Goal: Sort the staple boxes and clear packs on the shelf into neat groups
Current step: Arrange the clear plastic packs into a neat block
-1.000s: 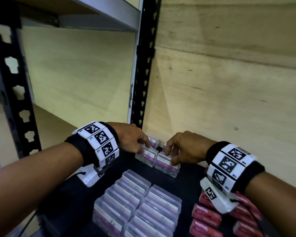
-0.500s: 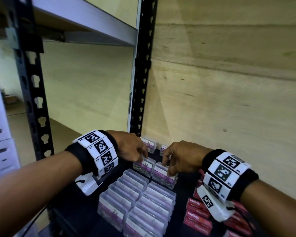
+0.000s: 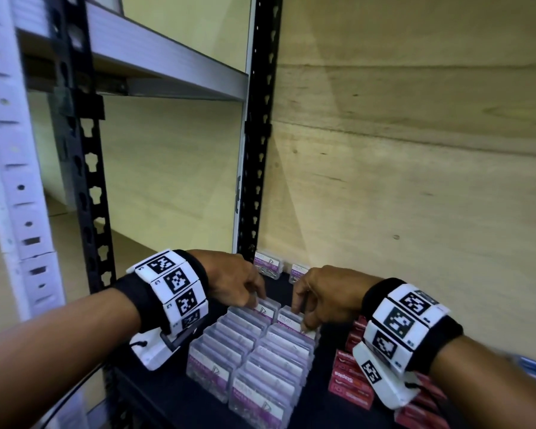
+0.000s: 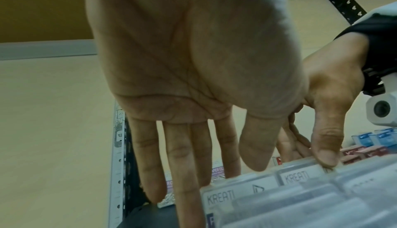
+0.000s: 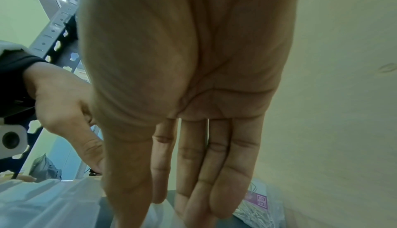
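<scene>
Two columns of clear packs (image 3: 254, 357) with purple labels stand on the black shelf (image 3: 167, 400). My left hand (image 3: 257, 301) reaches over the rear pack of the left column (image 3: 267, 309), its fingers (image 4: 187, 172) straight down behind it and the thumb just above it. My right hand (image 3: 300, 317) does the same at the rear pack of the right column (image 3: 287, 318); its straight fingers (image 5: 201, 189) drop behind the pack while the thumb touches the top edge. Red staple boxes (image 3: 350, 382) lie to the right, under my right wrist.
Two more clear packs (image 3: 268, 267) sit apart at the back by the black upright post (image 3: 257, 150). A plywood wall (image 3: 415, 181) closes the back. A grey upper shelf (image 3: 167, 66) hangs overhead on the left. Blue boxes (image 4: 384, 138) stand beyond the red ones.
Both hands have slid the two rear packs toward me until they meet the backs of the two columns. The head view has tilted upward.
</scene>
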Demonstrator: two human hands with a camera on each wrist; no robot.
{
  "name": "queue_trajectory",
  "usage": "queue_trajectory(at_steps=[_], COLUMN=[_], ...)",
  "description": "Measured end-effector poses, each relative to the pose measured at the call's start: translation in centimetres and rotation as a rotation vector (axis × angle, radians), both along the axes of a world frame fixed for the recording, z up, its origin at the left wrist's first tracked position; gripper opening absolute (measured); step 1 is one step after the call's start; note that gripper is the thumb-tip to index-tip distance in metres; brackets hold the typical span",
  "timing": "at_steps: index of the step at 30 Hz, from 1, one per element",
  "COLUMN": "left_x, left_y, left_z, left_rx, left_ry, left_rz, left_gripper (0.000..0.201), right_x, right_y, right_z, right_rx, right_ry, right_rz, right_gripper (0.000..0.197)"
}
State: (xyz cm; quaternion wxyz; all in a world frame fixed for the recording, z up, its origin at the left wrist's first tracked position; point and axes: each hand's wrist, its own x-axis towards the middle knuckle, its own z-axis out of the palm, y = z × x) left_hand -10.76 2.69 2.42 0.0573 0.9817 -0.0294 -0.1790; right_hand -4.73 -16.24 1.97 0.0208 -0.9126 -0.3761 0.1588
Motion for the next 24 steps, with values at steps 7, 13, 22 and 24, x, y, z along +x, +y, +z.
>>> queue_trajectory(at_steps=[7,13,22,24], left_x=[-1.2,-1.9,-1.9,-1.5], left_y=[-0.3,-0.7,-0.9,-0.8], left_z=[0.3,0.5,0.9,0.9], left_rx=[0.038,0.054,0.079,0.059], left_ry=[-0.005,-0.002,0.006,0.010], left_rz=[-0.017,-0.020,-0.010,-0.006], left_gripper=[0.035,0.035,0.036,0.036], right_x=[-0.9,-1.3,-1.2,-0.8], right_y=[-0.3,-0.3,-0.5,-0.5], right_z=[0.1,0.1,0.3,0.5], right_rx=[0.001,-0.005,-0.008,-0.009], right_ry=[0.010,0.009,0.022,0.043], right_rz=[0.016,0.019,0.021,0.028], right_gripper=[0.028,0.026,0.023,0.022])
